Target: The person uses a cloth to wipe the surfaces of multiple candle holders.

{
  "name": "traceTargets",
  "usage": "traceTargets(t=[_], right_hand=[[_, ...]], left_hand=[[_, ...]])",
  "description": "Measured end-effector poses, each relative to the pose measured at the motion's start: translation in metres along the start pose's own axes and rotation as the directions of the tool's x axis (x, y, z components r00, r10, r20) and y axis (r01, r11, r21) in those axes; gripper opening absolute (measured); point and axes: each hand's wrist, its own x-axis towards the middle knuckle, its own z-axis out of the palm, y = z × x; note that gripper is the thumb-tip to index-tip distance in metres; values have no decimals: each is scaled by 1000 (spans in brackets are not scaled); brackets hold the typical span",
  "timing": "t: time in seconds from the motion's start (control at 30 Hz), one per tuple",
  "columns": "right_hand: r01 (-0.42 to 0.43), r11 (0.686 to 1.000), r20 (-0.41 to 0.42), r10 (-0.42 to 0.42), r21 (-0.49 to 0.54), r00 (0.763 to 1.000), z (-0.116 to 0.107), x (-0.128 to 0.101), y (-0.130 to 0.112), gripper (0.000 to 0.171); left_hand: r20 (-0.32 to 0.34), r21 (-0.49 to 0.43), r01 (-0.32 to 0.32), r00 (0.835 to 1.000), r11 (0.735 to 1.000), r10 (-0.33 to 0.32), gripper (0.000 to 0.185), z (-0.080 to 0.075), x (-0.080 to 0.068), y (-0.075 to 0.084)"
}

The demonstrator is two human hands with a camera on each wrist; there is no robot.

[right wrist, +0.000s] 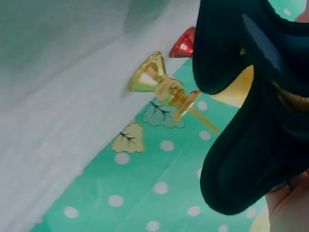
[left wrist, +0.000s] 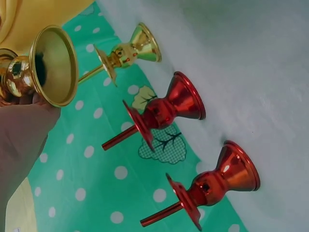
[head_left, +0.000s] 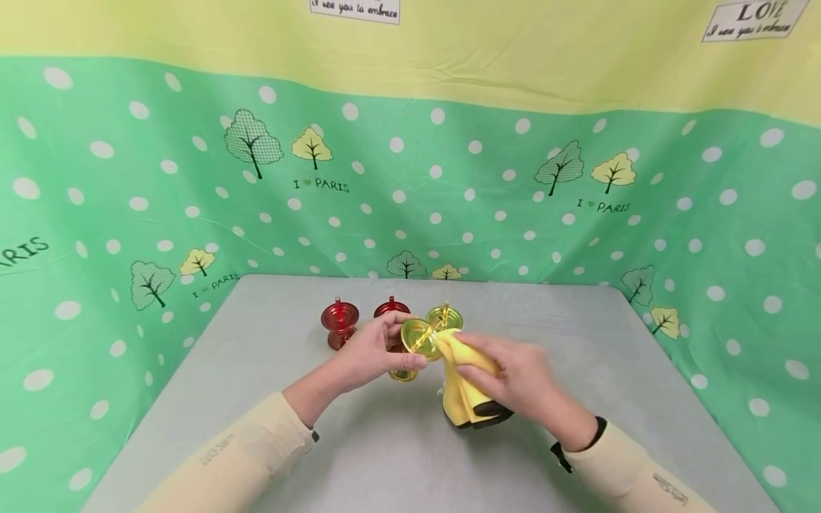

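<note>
In the head view, just below the centre of the frame, the left hand (head_left: 372,354) curls its fingers round a shiny gold metal candlestick (head_left: 417,343), tipped so that its round dish faces the camera, lifted off the grey surface (head_left: 256,399). Touching it from the right, the right hand (head_left: 519,381) grips a yellow cloth with a dark underside (head_left: 463,388), whose upper edge presses against the gold candlestick's dish while its lower end hangs down to the surface. Behind the hands stand 3 more: a red metal candlestick (head_left: 339,323) at the left, a second red candlestick (head_left: 391,308) partly hidden by the left hand's fingers, and a second gold candlestick (head_left: 445,316) just above the cloth. A green polka-dot backdrop with trees (head_left: 160,178) rises behind the surface.

In the left wrist view, the held gold candlestick (left wrist: 46,67) sits at the upper left, its stem pinched by the left hand (left wrist: 24,140), which fills the lower left edge. The standing gold candlestick (left wrist: 128,50) lies top centre, the 2 red ones (left wrist: 164,113) (left wrist: 212,186) run down towards the lower right, all upright on the surface (left wrist: 251,53) and apart from one another.

In the right wrist view, the cloth's dark side (right wrist: 246,111) fills the right half. The standing gold candlestick (right wrist: 161,87) shows at centre, a red base (right wrist: 183,44) above it. Only a sliver of the right hand (right wrist: 289,200) appears at the lower right, gripping the cloth.
</note>
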Motion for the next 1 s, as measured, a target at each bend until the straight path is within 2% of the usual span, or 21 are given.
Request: traceTargets(t=[0.07, 0.17, 0.37, 0.5, 0.6, 0.7, 0.87, 1.0], right_hand=[[80, 994, 1, -80, -69, 997, 3, 3, -4, 37], [157, 978, 22, -155, -140, 988, 7, 5, -10, 38], [243, 941, 35, -242, -235, 970, 13, 3, -14, 36], [259, 929, 34, -259, -266, 965, 12, 4, -10, 34], [252, 931, 36, -251, -265, 967, 11, 5, -7, 34], [227, 940, 30, -227, -254, 973, 11, 6, -7, 36], [188, 956, 22, -188, -223, 982, 14, 3, -15, 36], [208, 949, 23, -209, -235, 978, 15, 1, -16, 35]], left_hand=[[8, 2, -3, 1000, 1000, 3, 74, 1, 0, -2], [12, 2, -11, 1000, 1000, 11, 75, 2, 1, -4], [53, -19, -45, 998, 999, 45, 77, 4, -1, -6], [83, -36, -64, 994, 997, 67, 77, 3, -2, -8], [91, -51, -62, 994, 997, 66, 76, 2, -2, -10], [77, -56, -58, 995, 997, 63, 75, 3, 0, -13], [18, -2, -75, 997, 997, 75, 77, 8, 3, -16], [22, 6, -88, 996, 996, 88, 78, 7, 1, -15]])
